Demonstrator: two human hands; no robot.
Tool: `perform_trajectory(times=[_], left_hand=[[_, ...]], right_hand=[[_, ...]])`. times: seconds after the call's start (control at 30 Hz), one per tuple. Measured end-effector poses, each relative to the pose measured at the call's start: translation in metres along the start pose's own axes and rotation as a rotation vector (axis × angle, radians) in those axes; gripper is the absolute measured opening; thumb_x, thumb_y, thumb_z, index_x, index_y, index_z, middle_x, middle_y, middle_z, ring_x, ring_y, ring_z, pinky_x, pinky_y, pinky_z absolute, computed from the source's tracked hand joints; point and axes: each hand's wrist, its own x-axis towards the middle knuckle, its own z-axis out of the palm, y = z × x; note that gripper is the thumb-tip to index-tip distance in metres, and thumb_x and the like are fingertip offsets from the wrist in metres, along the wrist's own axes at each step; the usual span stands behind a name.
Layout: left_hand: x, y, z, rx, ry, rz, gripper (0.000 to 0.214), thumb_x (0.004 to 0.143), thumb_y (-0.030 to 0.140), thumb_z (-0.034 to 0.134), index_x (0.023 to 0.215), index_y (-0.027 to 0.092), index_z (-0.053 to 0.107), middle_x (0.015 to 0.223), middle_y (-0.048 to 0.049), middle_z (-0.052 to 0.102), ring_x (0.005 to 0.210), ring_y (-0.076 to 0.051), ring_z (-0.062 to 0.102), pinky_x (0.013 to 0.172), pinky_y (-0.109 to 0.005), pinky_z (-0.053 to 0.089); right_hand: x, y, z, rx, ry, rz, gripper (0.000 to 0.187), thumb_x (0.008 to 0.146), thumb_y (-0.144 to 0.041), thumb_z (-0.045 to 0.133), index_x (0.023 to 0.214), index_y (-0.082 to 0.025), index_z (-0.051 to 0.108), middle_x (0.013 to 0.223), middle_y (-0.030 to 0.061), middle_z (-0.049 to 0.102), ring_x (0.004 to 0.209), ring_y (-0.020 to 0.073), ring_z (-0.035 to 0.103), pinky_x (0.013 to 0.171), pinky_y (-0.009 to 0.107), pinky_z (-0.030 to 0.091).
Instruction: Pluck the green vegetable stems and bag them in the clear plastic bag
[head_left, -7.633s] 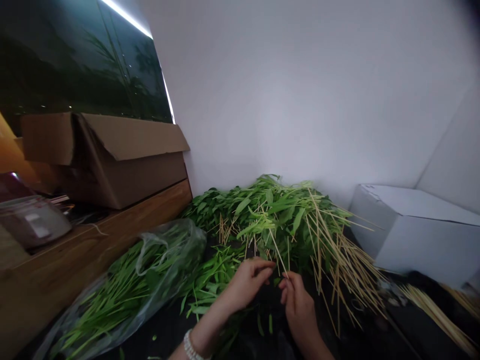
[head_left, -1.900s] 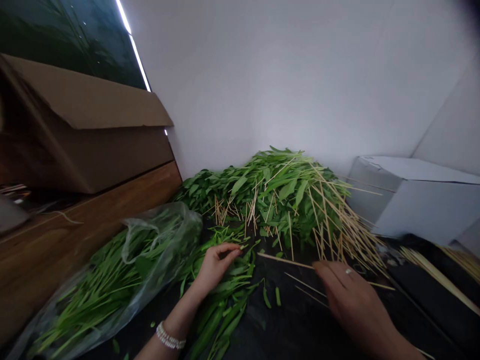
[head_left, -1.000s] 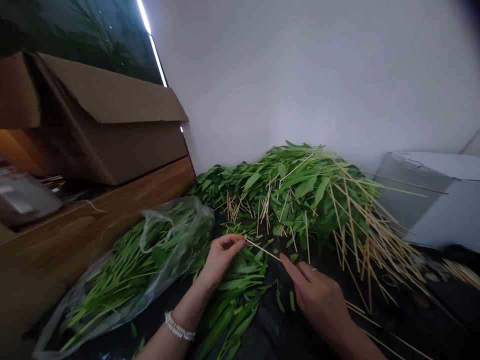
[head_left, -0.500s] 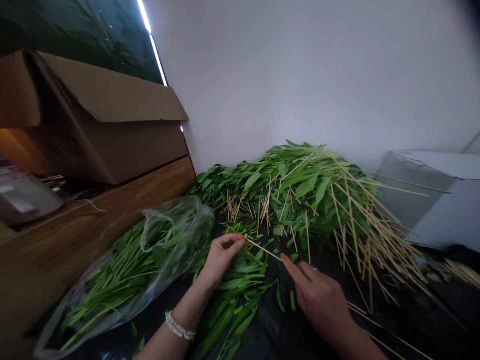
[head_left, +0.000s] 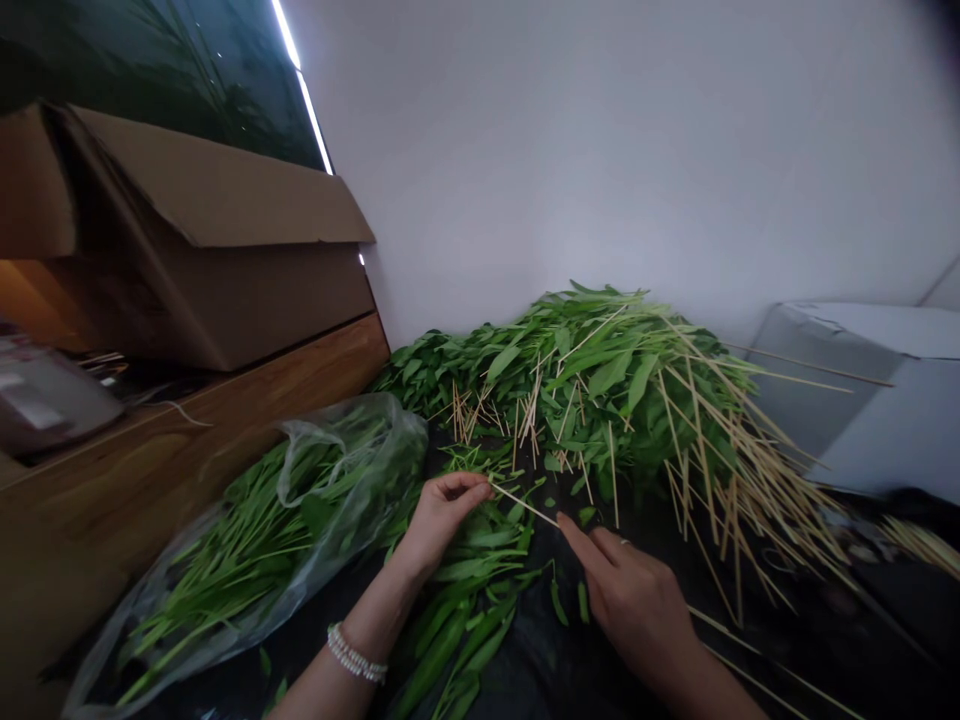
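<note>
A thin bamboo skewer (head_left: 529, 504) spans the gap between my two hands. My left hand (head_left: 448, 508), a beaded bracelet on its wrist, pinches the skewer's far end between thumb and forefinger; whether a bit of stem is also pinched there I cannot tell. My right hand (head_left: 626, 580) is closed round the near end, its forefinger stretched along the skewer. Loose long green leaves (head_left: 469, 610) lie on the dark surface below my left hand. Behind, a big heap of leafy stems (head_left: 600, 370) has many bamboo skewers (head_left: 757, 480) sticking out of it.
At the left lies a clear plastic bag (head_left: 352, 470) full of green stems. An open cardboard box (head_left: 262, 290) stands on a wooden ledge (head_left: 300, 375) behind it. A white box (head_left: 862, 400) is at the right, against the pale wall (head_left: 600, 150).
Hardly anything differs. Both hands keep their hold on the skewer, and the whole view has shifted very slightly.
</note>
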Motion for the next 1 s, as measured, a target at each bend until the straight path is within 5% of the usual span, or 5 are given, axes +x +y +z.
perform_trajectory(times=[0.57,1.0], left_hand=[[0.001,-0.005,-0.007,-0.114,-0.115,-0.119,0.019,0.064,0.029,0.082,0.072,0.014,0.073,0.063,-0.0002,0.071,0.058,-0.008,0.058,0.062,-0.018,0.044],[-0.009,-0.003,0.01,-0.059,-0.257,-0.161,0.021,0.061,0.03,0.084,0.072,0.014,0.074,0.063,-0.0013,0.072,0.059,-0.01,0.062,0.063,-0.019,0.046]], right_hand=[[0.001,-0.007,0.0,0.097,0.016,0.008,0.049,0.082,0.0,0.033,0.121,-0.012,0.059,0.071,0.002,0.061,0.058,0.0128,0.06,0.054,0.024,0.044],[0.001,-0.016,0.008,0.133,0.001,0.004,0.044,0.085,-0.003,0.035,0.123,-0.012,0.057,0.073,0.0026,0.062,0.058,0.0152,0.061,0.054,0.027,0.044]])
